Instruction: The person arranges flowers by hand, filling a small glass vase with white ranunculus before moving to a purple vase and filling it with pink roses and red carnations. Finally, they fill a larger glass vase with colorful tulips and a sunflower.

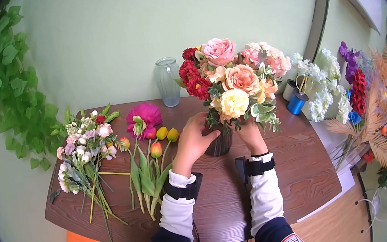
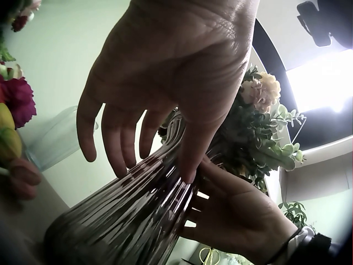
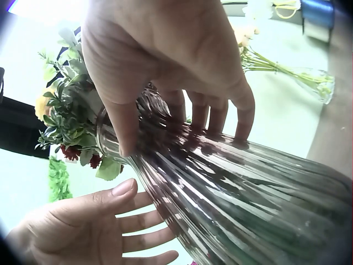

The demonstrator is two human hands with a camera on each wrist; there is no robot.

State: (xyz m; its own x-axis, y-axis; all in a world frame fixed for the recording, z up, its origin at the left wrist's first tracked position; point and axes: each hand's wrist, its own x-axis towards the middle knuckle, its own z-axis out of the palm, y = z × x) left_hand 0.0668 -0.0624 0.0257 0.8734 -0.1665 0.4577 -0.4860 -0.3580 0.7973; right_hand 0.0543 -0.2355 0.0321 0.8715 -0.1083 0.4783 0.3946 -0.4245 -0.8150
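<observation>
A dark-looking ribbed glass vase (image 1: 220,146) stands upright on the table, filled with a bouquet (image 1: 241,80) of pink, peach, yellow and red flowers. My right hand (image 1: 252,138) grips the vase near its neck; in the right wrist view the thumb lies on one side and the fingers (image 3: 245,118) on the other. On the opposite side is my left hand (image 1: 192,143), thumb spread and fingers loosely extended around the glass. The right wrist view shows a gap between the left thumb and the vase. Leaves and blooms hide the vase rim from above.
Left on the table (image 1: 214,215) lie a bunch of small white and pink flowers (image 1: 84,154), tulips (image 1: 156,150) and a magenta bloom (image 1: 147,119). A clear glass vase (image 1: 169,85) stands behind. A blue ribbon spool (image 1: 297,102) and more flowers (image 1: 369,99) are at right.
</observation>
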